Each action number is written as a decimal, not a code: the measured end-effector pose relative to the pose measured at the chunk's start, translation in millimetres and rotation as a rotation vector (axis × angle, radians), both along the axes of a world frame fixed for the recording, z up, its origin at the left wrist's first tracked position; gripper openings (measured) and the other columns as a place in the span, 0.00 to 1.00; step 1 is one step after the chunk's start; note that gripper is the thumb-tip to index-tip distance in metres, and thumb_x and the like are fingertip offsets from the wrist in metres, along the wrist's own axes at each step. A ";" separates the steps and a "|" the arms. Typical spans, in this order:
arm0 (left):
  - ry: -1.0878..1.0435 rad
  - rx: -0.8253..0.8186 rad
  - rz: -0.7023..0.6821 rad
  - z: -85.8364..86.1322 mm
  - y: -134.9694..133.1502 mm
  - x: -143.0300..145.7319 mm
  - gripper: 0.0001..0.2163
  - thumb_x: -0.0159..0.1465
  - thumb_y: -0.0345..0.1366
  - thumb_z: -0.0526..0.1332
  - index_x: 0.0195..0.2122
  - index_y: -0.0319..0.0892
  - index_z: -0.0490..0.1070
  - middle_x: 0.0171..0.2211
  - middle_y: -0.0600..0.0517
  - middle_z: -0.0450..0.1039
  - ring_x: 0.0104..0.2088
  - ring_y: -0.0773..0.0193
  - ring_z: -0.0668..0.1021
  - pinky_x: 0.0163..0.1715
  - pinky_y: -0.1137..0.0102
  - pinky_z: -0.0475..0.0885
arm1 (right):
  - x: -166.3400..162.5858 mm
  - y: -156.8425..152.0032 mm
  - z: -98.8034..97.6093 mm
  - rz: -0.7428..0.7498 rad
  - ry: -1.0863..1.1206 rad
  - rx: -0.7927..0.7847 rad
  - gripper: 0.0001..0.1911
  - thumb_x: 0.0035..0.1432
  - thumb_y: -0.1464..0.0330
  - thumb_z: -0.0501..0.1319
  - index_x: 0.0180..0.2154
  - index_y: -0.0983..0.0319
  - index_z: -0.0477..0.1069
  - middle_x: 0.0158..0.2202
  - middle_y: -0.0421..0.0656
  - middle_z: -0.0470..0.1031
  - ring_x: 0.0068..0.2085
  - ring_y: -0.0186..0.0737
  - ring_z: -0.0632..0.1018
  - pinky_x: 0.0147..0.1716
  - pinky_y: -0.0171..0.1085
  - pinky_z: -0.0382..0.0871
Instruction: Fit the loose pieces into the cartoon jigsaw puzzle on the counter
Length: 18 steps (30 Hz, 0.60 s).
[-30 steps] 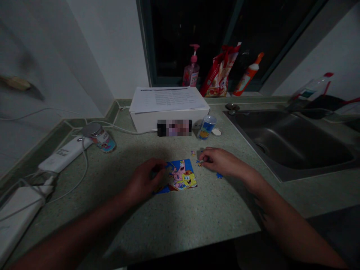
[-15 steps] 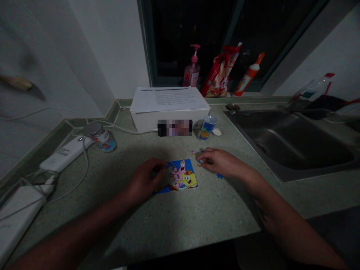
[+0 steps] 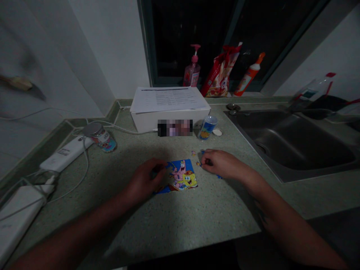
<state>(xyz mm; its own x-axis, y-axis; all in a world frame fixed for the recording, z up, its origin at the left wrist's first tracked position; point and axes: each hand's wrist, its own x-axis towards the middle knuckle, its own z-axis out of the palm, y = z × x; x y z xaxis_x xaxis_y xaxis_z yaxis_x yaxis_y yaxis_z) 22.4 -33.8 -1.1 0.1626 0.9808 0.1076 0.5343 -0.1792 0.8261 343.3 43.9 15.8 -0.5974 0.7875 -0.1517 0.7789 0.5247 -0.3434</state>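
Nearest, two bare forearms reaching in over the desk (image 3: 180, 221) from the lower corners. Left hand (image 3: 142, 180) low at the left edge of a jigsaw puzzle (image 3: 180, 177), its fingers (image 3: 159, 167) curled over that edge, any hold on a piece impossible to tell. Puzzle flat and picture-up, long axis running left to right, closer to the left hand at one end and the right hand at the other. Right hand (image 3: 222, 164) beside the loose pieces, its fingers (image 3: 208, 160) bunched and pointing left, nearly closed, their grip hidden. One small piece (image 3: 198, 164) just left of those fingers, between them and the puzzle. A blue piece (image 3: 218, 176) at the palm's lower edge, another (image 3: 193, 152) farther up. Beyond, a blue cup (image 3: 207, 127), a white box (image 3: 168, 120) under papers (image 3: 168, 99), a jar (image 3: 99, 137) to the left, a sink (image 3: 289, 142) to the right, and bottles (image 3: 191, 71) against a dark window (image 3: 191, 33).
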 end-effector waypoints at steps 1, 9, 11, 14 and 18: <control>-0.004 -0.004 0.000 -0.4 0.0 -0.2 0.11 0.65 0.43 0.61 0.44 0.47 0.79 0.39 0.44 0.83 0.40 0.51 0.83 0.44 0.54 0.80 | -0.4 -0.8 0.1 0.003 0.000 -0.007 0.03 0.65 0.69 0.65 0.37 0.58 0.79 0.38 0.43 0.80 0.39 0.43 0.79 0.38 0.39 0.66; 0.002 -0.001 -0.002 -1.9 0.2 -1.0 0.11 0.65 0.43 0.61 0.44 0.47 0.78 0.40 0.45 0.82 0.41 0.51 0.83 0.44 0.54 0.79 | -2.7 -4.7 9.5 -0.007 0.034 0.024 0.19 0.62 0.73 0.65 0.55 0.58 0.78 0.42 0.44 0.81 0.39 0.42 0.80 0.40 0.39 0.68; 0.004 -0.002 -0.006 -1.9 0.3 -1.1 0.10 0.65 0.43 0.61 0.44 0.47 0.79 0.40 0.45 0.82 0.41 0.51 0.83 0.44 0.55 0.79 | -3.1 -5.2 11.1 0.038 0.046 0.030 0.25 0.63 0.75 0.63 0.60 0.56 0.77 0.46 0.45 0.80 0.41 0.42 0.80 0.43 0.39 0.70; 0.009 -0.007 -0.009 -2.9 0.6 -1.3 0.11 0.65 0.42 0.61 0.44 0.47 0.79 0.39 0.45 0.82 0.40 0.52 0.83 0.44 0.55 0.79 | -3.2 -5.7 11.0 0.086 0.032 0.019 0.25 0.65 0.75 0.62 0.60 0.53 0.77 0.49 0.44 0.79 0.43 0.42 0.81 0.45 0.40 0.71; 0.019 -0.004 -0.003 -3.8 1.0 -1.6 0.11 0.65 0.42 0.61 0.44 0.47 0.78 0.39 0.46 0.82 0.40 0.53 0.82 0.44 0.56 0.79 | -3.3 -5.4 8.7 0.078 0.005 0.009 0.23 0.66 0.74 0.62 0.60 0.54 0.77 0.48 0.44 0.79 0.43 0.42 0.80 0.44 0.39 0.70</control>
